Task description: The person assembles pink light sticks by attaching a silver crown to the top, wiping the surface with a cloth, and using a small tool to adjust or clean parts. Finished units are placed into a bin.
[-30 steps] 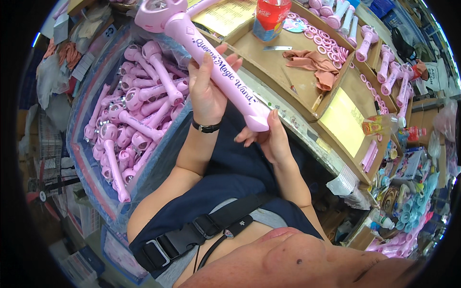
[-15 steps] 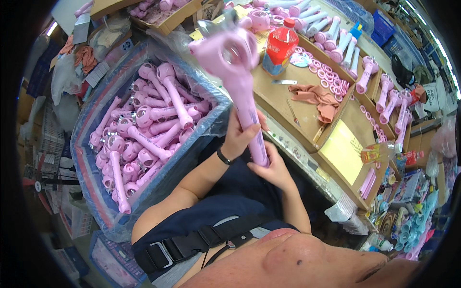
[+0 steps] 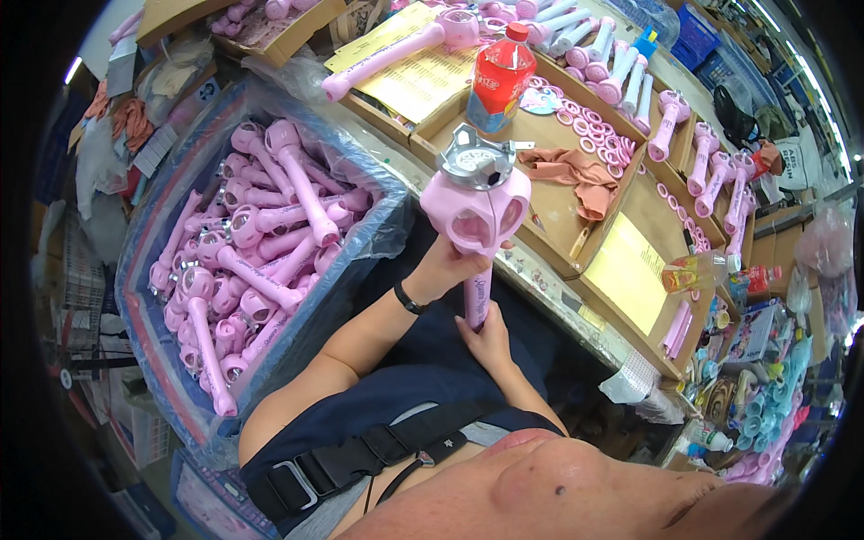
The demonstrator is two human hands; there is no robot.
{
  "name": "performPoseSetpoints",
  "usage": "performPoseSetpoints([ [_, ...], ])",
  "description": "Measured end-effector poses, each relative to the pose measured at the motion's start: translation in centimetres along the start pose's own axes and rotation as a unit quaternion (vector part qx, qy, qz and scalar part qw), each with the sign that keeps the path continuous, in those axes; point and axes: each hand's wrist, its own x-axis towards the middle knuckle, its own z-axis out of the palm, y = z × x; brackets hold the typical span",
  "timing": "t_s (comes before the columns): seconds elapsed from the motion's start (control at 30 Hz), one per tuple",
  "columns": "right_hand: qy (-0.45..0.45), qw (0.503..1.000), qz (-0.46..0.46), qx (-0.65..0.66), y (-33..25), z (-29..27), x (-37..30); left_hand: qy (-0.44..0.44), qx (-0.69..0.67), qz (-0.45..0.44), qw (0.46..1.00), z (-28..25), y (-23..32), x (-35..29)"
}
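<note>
Currently, the pink wand [image 3: 487, 225] is held right of the blue bin [image 3: 382, 216], its long axis upright, the silver top [image 3: 473, 164] above and the handle [image 3: 477, 292] below. The left hand [image 3: 447, 272], nearer to the bin, grips under the wand's head; the right hand [image 3: 490, 342], farther from the bin, holds the handle's lower end. Similar wands [image 3: 306, 189] fill the bin.

Pink plastic wand with round, windowed head and silver cap [image 3: 454, 202] — head uppermost, left hand [image 3: 447, 270] gripping below it, right hand [image 3: 488, 340] around lower handle. Blue crate with clear plastic liner [image 3: 373, 234], heaped with similar pink wands [image 3: 245, 270]. Brown cardboard tray [image 3: 576, 267] — crumpled salmon cloth [image 3: 592, 191], small pink rings [image 3: 591, 144].
</note>
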Motion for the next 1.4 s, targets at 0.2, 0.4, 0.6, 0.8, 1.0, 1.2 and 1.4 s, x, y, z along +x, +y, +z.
performPoseSetpoints([
  [0.2,0.011,1.0,0.019,0.007,0.7,0.4,-0.1,0.085,0.061,-0.045,0.993,0.8,-0.2,0.3],
  [0.4,-0.111,0.959,0.047,0.257,2.6,1.1,0.3,0.075,0.045,-0.072,0.994,2.3,-0.3,-0.5],
  [0.6,-0.187,0.928,0.108,0.305,2.9,0.9,0.5,0.044,0.032,-0.055,0.997,3.8,-0.3,-1.0],
  [0.8,-0.145,0.886,0.113,0.426,-1.8,-3.3,0.8,-0.007,0.002,-0.035,0.999,2.9,-0.3,-0.6],
  [1.0,-0.043,0.852,0.03,0.522,-4.4,-9.6,4.1,0.017,0.032,-0.054,0.998,1.6,0.9,0.5],
  [1.2,-0.125,0.904,0.106,0.394,-2.0,-7.1,0.0,-0.036,-0.103,-0.084,0.99,1.4,1.1,1.4],
  [1.4,-0.297,0.867,0.168,0.363,-0.2,-6.3,-2.7,-0.198,-0.332,-0.167,0.907,-0.4,0.1,1.2],
])
